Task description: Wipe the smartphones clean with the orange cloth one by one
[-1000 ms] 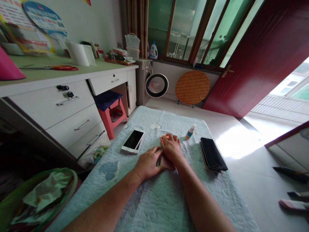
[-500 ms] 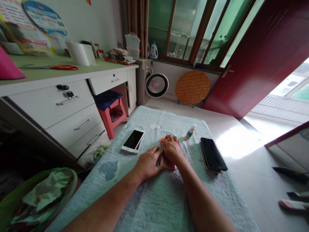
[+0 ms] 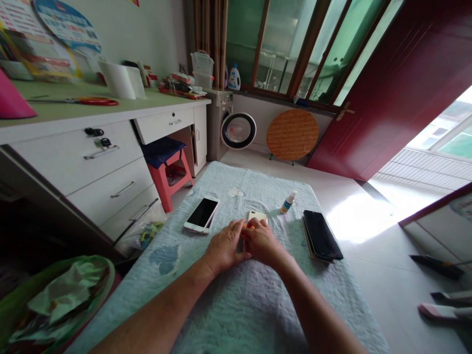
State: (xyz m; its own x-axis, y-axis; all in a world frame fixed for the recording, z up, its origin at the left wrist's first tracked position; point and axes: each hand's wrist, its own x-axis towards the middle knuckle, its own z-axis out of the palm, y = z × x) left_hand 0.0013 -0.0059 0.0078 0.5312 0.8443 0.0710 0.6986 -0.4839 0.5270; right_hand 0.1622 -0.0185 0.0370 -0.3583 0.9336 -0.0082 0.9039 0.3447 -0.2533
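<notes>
Head view: I see the pale phone [image 3: 257, 215] on the cover [image 3: 232, 305], its far end just beyond my nearer right hand [image 3: 263, 243], long axis apparently running outward. Right fingers pinch an orange item [image 3: 250, 226]; left hand [image 3: 224, 247] alongside, grip I cannot tell.

Your bare forearms [image 3: 165, 300] slant inward, wrists [image 3: 210, 265] well apart. Left hand [image 3: 224, 243] arched, fingers [image 3: 233, 231] bent together, thumb [image 3: 244, 256] stretched toward your right hand [image 3: 263, 242]. That one's back-up, fingers curled under, thumb unclear. Fingertips close; can't tell if touching
</notes>
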